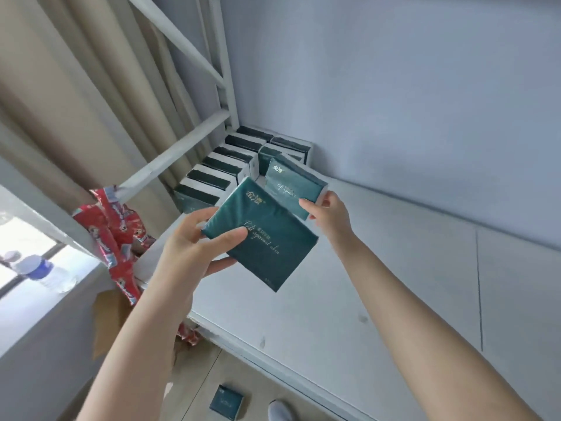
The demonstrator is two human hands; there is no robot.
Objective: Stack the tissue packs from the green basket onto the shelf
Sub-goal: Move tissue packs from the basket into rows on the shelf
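1. Your left hand (194,241) grips the near tissue pack (264,238), thumb on its face and fingers curled under its left edge, held in the air over the shelf (379,268).
2. Your right hand (326,212) pinches the far tissue pack (291,183) by its right end, holding it tilted just beside the stored packs.
3. Done so far: a row of standing tissue packs (218,174) runs along the shelf's left edge into the back left corner, and a shorter second row (285,147) sits beside it against the back wall.
4. Left to do: both held packs are not yet set down, and most of the shelf's board shows bare.
5. A loose tissue pack (226,402) lies on the floor below the shelf's front edge; it probably needs picking up.
6. The green basket is out of view, so you cannot tell how many packs remain.
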